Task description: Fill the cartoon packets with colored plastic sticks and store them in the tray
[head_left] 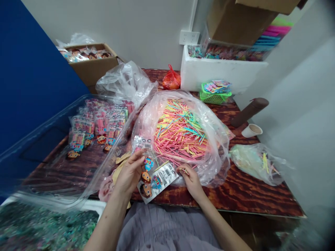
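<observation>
My left hand point(130, 172) is closed on a small printed pouch point(148, 164) with a cartoon figure, its upper part tilted away from me. Just to the right, a silver-backed printed pouch point(167, 174) lies slanted at the table's front edge. Pinched in my right hand point(192, 181) is a small bundle of thin sticks point(184, 170), seen end-on near that pouch's corner. Ahead of both hands, a clear plastic bag point(217, 153) lies spread open around a heap of pink, yellow, green and blue sticks point(180, 132).
Filled pouches point(101, 122) lie in a clear-walled bin on the left. A carton point(91, 68), red bag point(171, 79), white foam box point(222, 71) and green basket point(216, 96) stand behind. Rightward are a brown flask point(248, 111), paper cup point(251, 130) and plastic bag point(258, 162).
</observation>
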The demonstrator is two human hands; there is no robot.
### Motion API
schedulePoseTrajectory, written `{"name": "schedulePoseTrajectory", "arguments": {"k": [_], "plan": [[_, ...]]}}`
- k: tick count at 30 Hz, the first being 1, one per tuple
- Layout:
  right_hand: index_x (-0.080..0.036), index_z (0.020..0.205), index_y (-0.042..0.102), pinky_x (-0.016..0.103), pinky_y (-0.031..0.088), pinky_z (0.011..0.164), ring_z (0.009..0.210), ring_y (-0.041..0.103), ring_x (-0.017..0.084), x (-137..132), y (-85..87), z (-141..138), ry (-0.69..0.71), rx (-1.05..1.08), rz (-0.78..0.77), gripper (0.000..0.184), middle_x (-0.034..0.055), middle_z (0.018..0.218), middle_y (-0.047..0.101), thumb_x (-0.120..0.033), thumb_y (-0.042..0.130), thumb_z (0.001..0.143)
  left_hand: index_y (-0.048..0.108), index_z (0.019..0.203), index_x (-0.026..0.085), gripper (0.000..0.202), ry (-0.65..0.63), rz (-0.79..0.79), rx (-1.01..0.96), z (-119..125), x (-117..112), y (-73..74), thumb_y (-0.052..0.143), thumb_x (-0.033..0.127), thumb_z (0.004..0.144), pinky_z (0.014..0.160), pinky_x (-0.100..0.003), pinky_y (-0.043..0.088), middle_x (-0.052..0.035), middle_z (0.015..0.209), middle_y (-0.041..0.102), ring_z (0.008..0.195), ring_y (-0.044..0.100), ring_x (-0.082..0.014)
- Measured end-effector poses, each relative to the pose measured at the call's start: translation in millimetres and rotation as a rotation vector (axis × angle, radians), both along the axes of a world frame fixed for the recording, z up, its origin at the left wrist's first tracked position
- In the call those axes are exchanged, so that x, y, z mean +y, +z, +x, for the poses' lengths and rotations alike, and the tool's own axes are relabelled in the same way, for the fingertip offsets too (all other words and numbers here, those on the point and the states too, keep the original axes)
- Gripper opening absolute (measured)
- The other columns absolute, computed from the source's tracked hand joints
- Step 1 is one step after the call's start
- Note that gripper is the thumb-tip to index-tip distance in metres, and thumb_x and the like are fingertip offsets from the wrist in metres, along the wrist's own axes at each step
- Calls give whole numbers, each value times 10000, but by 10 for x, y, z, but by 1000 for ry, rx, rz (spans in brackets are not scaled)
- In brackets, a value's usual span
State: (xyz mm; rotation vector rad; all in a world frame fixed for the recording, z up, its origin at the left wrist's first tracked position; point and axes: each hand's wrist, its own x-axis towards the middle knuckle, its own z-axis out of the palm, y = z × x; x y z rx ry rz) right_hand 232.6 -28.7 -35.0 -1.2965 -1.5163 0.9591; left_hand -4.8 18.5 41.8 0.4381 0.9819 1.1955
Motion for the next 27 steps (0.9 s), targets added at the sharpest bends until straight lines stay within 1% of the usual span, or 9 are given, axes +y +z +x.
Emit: {"name": "schedulePoseTrajectory", "arguments": {"k": [2,5,9,13,15,18,22,24,27], "plan": [[-219,889,639,313,436,799,873,594,214,-4,-16,2,3,-5,0,201,45,870,635,-296,470,965,691,955,170,304,20,-8,-61,-8,18,7,785,138,668,635,-190,533,-9,877,709,703,653,-105],[-222,891,640,316,437,807,879,592,216,-4,-29,4,6,-8,-3,209,46,875,637,-314,469,968,671,909,182,232,58,1,-127,-10,32,-23,778,178,704,665,-207,545,8,895,698,718,648,-101],[-220,881,635,311,438,792,868,598,215,8,-16,-6,1,0,-1,209,45,869,641,-320,474,967,632,810,177,256,111,-1,-149,2,48,-40,829,261,670,634,-192,526,48,749,636,647,606,-80],[-220,869,639,307,443,774,852,606,217,16,0,-19,-8,3,4,214,46,851,650,-327,479,963,568,686,168,320,122,59,-49,16,43,11,843,327,638,523,-165,455,63,605,533,543,521,-66],[-221,868,644,308,445,774,856,607,219,15,-4,-24,-14,-2,5,219,50,858,653,-334,481,961,541,638,170,347,106,86,-3,21,8,19,831,361,642,514,-170,441,66,567,499,523,500,-69],[-219,873,648,310,441,782,860,604,220,11,-22,-26,-24,-11,14,220,51,865,652,-334,482,960,565,630,163,334,45,80,85,25,-76,-29,815,383,658,545,-183,452,52,576,540,543,521,-80],[-218,866,644,312,443,779,849,606,218,12,-35,-27,-27,-15,22,226,49,849,652,-337,477,962,677,800,170,308,57,26,199,6,-164,-125,852,322,597,563,-186,460,35,675,655,593,583,-97],[-220,868,646,314,448,776,847,611,219,14,-31,-27,-27,-14,26,227,49,848,660,-344,479,960,691,792,174,308,72,42,233,-16,-179,-133,858,311,573,588,-198,473,28,696,677,616,603,-110],[-222,873,654,314,454,773,849,617,220,16,-24,-29,-30,-14,32,228,47,849,669,-352,487,957,688,744,166,246,16,109,305,-57,-182,-99,816,345,633,648,-229,492,-4,715,695,666,627,-140]]}}
